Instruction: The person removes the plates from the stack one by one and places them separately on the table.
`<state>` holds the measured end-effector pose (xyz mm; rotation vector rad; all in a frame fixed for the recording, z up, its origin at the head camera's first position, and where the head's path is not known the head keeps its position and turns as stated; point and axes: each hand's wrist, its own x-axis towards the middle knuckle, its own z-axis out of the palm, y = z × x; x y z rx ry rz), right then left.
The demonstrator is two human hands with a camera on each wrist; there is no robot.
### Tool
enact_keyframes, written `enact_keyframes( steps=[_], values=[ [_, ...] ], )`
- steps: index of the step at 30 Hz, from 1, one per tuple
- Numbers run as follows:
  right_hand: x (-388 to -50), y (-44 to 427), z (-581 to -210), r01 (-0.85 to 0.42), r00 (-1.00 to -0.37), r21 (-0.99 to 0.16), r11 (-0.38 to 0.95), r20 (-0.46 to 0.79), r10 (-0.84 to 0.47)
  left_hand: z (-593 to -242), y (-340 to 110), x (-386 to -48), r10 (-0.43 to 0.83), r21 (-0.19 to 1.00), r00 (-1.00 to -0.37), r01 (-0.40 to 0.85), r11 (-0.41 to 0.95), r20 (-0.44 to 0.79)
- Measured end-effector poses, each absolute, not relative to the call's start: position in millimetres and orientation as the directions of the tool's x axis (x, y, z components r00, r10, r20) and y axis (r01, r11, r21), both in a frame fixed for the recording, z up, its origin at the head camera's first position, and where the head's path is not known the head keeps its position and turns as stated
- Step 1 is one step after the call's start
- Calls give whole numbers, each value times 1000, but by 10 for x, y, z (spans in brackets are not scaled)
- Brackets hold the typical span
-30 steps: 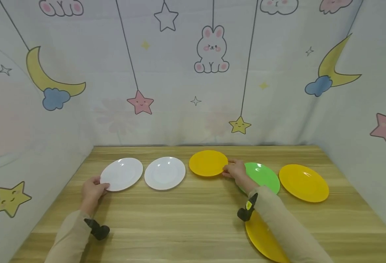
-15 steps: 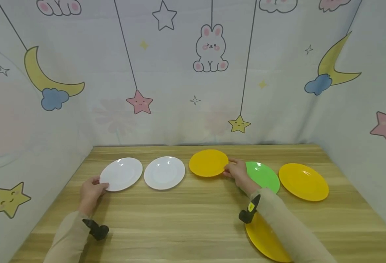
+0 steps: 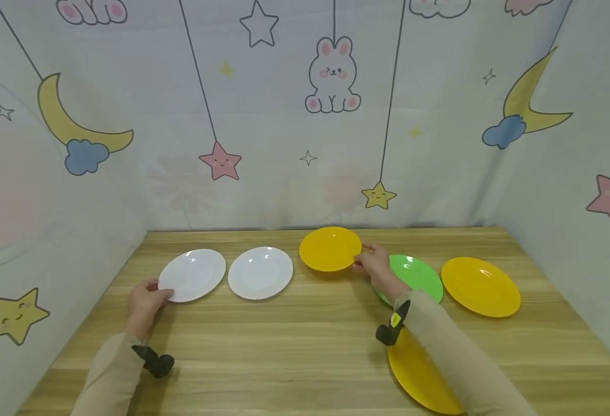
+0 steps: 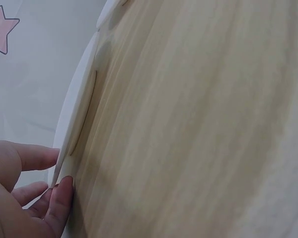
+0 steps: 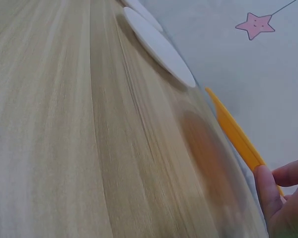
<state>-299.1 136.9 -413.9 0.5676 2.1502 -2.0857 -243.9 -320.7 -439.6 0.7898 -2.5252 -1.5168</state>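
At the far left of the table, the left hand (image 3: 145, 301) pinches the near-left rim of a white plate (image 3: 193, 275). In the left wrist view, thumb and fingers lie on either side of that rim. The right hand (image 3: 375, 263) pinches the right rim of a yellow plate (image 3: 330, 249) at the back middle. That yellow plate (image 5: 234, 131) hangs above the table in the right wrist view, its orange reflection below it. A second white plate (image 3: 260, 273) lies between the two held plates. Behind the right wrist is a green plate (image 3: 415, 277), partly covered.
Another yellow plate (image 3: 479, 287) lies at the right. One more yellow plate (image 3: 420, 375) is partly hidden under the right forearm. The wooden table (image 3: 263, 358) ends at a patterned cloth wall (image 3: 274, 196) behind and at both sides.
The right hand has lifted the yellow plate slightly up off the table in the last half second. The left hand and the white plates have stayed in place.
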Motion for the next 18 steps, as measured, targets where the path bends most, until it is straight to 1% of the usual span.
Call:
enact_keyframes(
  steps=[6,12,18],
  values=[
    [-3017,1354,-4154,330,-925,-944,-8,-325,198,-4389,-3203,-2440,-477,847,-858,-389,361,-190],
    [-3039,1327,-4250,303,-932,-952,-31,-303,200,-4388,-3209,-2424,-455,857,-872,-367,362,-181],
    [-3048,1320,-4305,328,-924,-944,-23,-326,202,-4405,-3215,-2428,-452,850,-874,-367,378,-176]
  ],
)
